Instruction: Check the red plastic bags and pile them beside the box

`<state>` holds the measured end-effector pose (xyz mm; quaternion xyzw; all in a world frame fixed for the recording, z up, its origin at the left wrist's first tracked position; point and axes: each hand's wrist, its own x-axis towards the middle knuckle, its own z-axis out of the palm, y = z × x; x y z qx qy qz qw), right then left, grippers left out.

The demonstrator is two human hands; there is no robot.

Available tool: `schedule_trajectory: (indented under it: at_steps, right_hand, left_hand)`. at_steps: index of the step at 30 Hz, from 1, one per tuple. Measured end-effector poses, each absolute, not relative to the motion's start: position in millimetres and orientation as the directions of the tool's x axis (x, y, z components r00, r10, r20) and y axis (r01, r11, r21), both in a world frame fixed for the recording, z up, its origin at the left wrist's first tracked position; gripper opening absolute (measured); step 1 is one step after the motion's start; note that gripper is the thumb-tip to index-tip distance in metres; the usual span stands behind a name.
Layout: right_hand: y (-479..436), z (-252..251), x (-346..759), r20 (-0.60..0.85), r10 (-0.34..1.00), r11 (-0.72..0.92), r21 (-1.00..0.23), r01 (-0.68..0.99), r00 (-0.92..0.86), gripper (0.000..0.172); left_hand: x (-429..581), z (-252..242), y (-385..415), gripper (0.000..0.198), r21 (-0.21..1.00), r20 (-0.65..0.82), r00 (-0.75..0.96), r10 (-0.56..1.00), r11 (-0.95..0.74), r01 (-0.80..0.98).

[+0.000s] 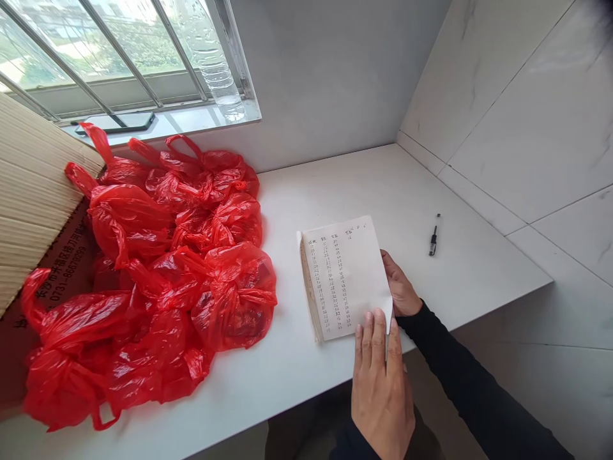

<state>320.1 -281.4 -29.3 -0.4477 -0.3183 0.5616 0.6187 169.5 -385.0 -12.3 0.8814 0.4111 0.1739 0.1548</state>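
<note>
A small notebook point(357, 281) lies on the white table point(325, 191), its page filled with handwritten columns of numbers. My left hand point(383, 383) rests over the lower right corner of the page, fingers stretched out flat. At the right edge of the notebook, my right hand point(401, 287) grips the side; the pages partly hide its fingers. A black and clear pen point(433, 239) lies on the table, apart from both hands.
Several knotted red plastic bags point(234, 294) are heaped on the left, against a cardboard box point(57, 275). On the barred window's sill stand a clear plastic bottle point(218, 70) and a dark flat device point(119, 122). A marbled tile wall point(527, 115) borders the right side.
</note>
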Motion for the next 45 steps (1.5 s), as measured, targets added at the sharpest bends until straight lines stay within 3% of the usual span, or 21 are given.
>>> schedule_trajectory:
  at_steps: [26,45]
  right_hand:
    - [-279.5,-28.4,321.9,-0.127,0.979,-0.055,-0.916,-0.397,0.158,0.042]
    - [-279.7,-26.7,321.1,-0.100,0.986,-0.037,-0.909,-0.414,0.132,0.041]
  left_hand:
    - [170.1,-12.0,-388.4,0.078,0.555,0.204,0.546,0.812,-0.556,0.619]
    - [170.9,-11.4,-390.1,0.074,0.561,0.262,0.483,0.836,-0.539,0.628]
